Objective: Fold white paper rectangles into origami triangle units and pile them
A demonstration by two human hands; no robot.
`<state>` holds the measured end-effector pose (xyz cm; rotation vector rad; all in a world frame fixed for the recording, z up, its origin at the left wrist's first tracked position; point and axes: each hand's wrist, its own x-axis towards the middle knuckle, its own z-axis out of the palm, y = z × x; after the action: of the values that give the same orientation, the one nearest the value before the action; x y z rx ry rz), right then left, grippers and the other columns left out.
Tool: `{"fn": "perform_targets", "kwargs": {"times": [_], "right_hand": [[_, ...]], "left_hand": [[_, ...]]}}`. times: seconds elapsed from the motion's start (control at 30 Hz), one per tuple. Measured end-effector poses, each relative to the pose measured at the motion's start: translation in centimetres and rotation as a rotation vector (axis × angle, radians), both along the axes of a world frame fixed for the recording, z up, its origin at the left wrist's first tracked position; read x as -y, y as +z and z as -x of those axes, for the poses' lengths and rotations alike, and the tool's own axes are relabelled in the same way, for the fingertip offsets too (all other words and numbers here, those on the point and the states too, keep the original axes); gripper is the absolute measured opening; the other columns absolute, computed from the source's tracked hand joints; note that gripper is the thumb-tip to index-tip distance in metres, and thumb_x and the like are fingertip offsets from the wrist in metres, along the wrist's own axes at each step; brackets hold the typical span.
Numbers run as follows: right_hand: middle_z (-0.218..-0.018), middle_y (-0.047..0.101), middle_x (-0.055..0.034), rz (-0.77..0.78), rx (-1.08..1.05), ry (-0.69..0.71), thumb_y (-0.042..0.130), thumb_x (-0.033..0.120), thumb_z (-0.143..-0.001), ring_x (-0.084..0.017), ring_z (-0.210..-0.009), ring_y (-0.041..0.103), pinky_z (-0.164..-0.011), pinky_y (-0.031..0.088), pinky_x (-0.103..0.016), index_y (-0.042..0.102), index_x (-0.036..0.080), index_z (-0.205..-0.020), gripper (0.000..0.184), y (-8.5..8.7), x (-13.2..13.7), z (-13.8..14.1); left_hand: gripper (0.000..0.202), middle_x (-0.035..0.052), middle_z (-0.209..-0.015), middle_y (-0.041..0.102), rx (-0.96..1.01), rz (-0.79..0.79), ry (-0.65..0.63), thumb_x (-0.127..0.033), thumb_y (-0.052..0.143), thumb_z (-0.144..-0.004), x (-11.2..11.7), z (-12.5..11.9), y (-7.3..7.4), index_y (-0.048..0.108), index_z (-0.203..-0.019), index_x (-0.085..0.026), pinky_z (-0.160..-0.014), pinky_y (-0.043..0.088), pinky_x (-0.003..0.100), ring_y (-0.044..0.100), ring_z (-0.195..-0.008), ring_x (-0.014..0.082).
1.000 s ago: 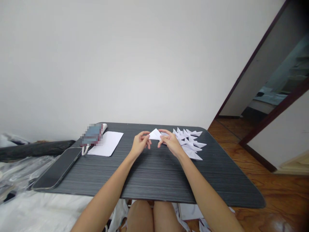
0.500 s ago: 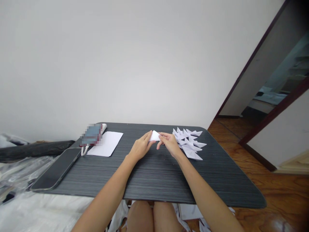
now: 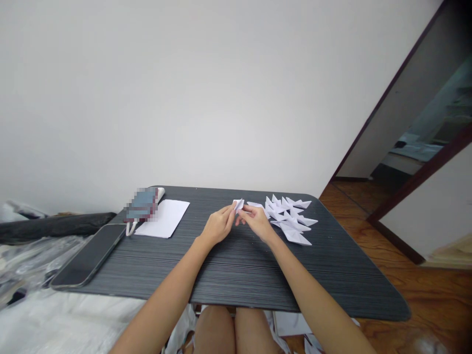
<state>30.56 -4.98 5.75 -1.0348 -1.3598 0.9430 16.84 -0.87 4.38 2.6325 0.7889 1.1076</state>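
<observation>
Above the dark table [image 3: 236,275], a small folded piece of white paper [image 3: 239,204] is held between both hands. My left hand [image 3: 218,225] pinches it from the left, with the fingers closed together. On its right side, the fingertips of my right hand [image 3: 257,220] grip the paper's lower edge. A flap stands up on the folded paper, and the fingers hide part of it. Just right of my right hand lie several folded white paper boats [image 3: 291,221], pointed at their ends and set close together.
A stack of white paper sheets [image 3: 171,219] lies at the left, partly under a blurred bluish object [image 3: 142,204] with a white cable [image 3: 130,228]. A phone [image 3: 90,255] rests at the table's left edge. The wall [image 3: 236,98] rises behind the table.
The folded paper has turned and opened somewhat, so a raised flap now shows. My right fingers have shifted lower on it. The view has moved slightly.
</observation>
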Motion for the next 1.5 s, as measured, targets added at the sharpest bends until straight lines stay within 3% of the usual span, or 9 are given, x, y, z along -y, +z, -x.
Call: {"fn": "perform_targets", "kwargs": {"times": [0.17, 0.27, 0.43, 0.53, 0.73, 0.9, 1.1, 1.23, 1.5], "right_hand": [[-0.045, 0.056, 0.0009, -0.023, -0.042, -0.079, 0.046, 0.022, -0.073, -0.006, -0.037, 0.042, -0.041, 0.032, -0.020, 0.058, 0.010, -0.074, 0.017, -0.1, -0.1, 0.1], [-0.052, 0.061, -0.0021, -0.075, -0.111, -0.139, 0.046, 0.022, -0.073, -0.008, -0.041, 0.048, -0.045, 0.038, -0.022, 0.058, 0.011, -0.078, 0.017, -0.2, -0.2, -0.2], [-0.078, 0.066, -0.0064, -0.174, -0.127, -0.192, 0.049, 0.023, -0.072, -0.014, -0.066, 0.060, -0.066, 0.047, -0.030, 0.061, 0.013, -0.084, 0.019, -0.1, -0.5, -0.9], [-0.091, 0.064, -0.0065, -0.235, -0.024, -0.177, 0.047, 0.019, -0.072, -0.016, -0.081, 0.060, -0.072, 0.047, -0.032, 0.063, 0.016, -0.082, 0.019, -0.3, -0.5, -1.3], [-0.103, 0.060, -0.0056, -0.293, 0.546, -0.017, 0.043, 0.007, -0.069, -0.016, -0.098, 0.053, -0.090, 0.038, -0.034, 0.062, 0.017, -0.091, 0.031, -2.4, -0.3, -1.2], [-0.113, 0.054, -0.0072, -0.230, 0.823, 0.122, 0.043, 0.012, -0.073, -0.017, -0.109, 0.045, -0.095, 0.032, -0.036, 0.057, 0.016, -0.103, 0.034, -3.4, 0.1, -1.1], [-0.119, 0.049, -0.0044, -0.202, 0.894, 0.169, 0.049, 0.022, -0.075, -0.022, -0.118, 0.034, -0.098, 0.023, -0.044, 0.052, 0.022, -0.110, 0.035, -3.1, 0.0, -1.4], [-0.118, 0.050, -0.0058, -0.231, 0.849, 0.207, 0.046, 0.023, -0.078, -0.019, -0.112, 0.042, -0.095, 0.031, -0.035, 0.049, 0.019, -0.113, 0.036, -3.5, -0.3, -1.6], [-0.106, 0.058, -0.0070, -0.328, 0.936, 0.134, 0.047, 0.024, -0.078, -0.019, -0.103, 0.049, -0.089, 0.036, -0.032, 0.056, 0.018, -0.102, 0.027, -2.9, -0.1, -0.8]], "left_hand": [[0.033, 0.0088, -0.085, 0.063, -0.021, -0.009, 0.166, -0.026, 0.028, -0.085, -0.2, 0.1, -0.1, 0.051, -0.106, -0.014, -0.067, 0.046, 0.025, 0.060, -0.074, 0.0150], [0.030, 0.0059, -0.068, 0.063, 0.127, 0.133, 0.209, -0.029, 0.032, -0.084, -0.3, 0.0, 0.2, 0.059, -0.085, -0.014, -0.059, 0.046, 0.022, 0.060, -0.061, 0.0127], [0.034, 0.0036, -0.072, 0.061, 0.444, 0.530, 0.001, -0.036, 0.038, -0.080, -0.3, 0.0, 1.2, 0.056, -0.096, -0.013, -0.042, 0.044, 0.020, 0.056, -0.043, 0.0096], [0.033, 0.0042, -0.071, 0.060, 0.461, 0.588, -0.079, -0.034, 0.042, -0.078, -0.7, 0.9, 1.9, 0.056, -0.096, -0.011, -0.044, 0.044, 0.022, 0.057, -0.045, 0.0108], [0.020, 0.0049, -0.078, 0.061, -0.033, 0.258, -0.128, -0.016, 0.043, -0.075, -2.5, 4.7, 1.7, 0.062, -0.072, -0.014, -0.068, 0.044, 0.025, 0.057, -0.073, 0.0130], [0.024, 0.0062, -0.096, 0.056, -0.333, 0.088, -0.149, -0.013, 0.039, -0.077, -1.5, 5.9, 0.4, 0.062, -0.083, -0.015, -0.081, 0.040, 0.026, 0.053, -0.086, 0.0133], [0.030, 0.0082, -0.099, 0.053, -0.459, -0.090, -0.146, -0.031, 0.043, -0.079, 0.0, 4.5, 0.2, 0.052, -0.104, -0.017, -0.081, 0.039, 0.031, 0.049, -0.092, 0.0175], [0.026, 0.0082, -0.093, 0.053, -0.482, -0.171, -0.130, -0.026, 0.034, -0.084, -0.1, 3.8, 0.0, 0.055, -0.096, -0.016, -0.078, 0.040, 0.031, 0.049, -0.088, 0.0161], [0.029, 0.0089, -0.086, 0.054, -0.511, -0.227, -0.131, -0.021, 0.029, -0.085, -0.5, 3.5, -0.3, 0.056, -0.088, -0.012, -0.074, 0.041, 0.028, 0.050, -0.080, 0.0149]]}}
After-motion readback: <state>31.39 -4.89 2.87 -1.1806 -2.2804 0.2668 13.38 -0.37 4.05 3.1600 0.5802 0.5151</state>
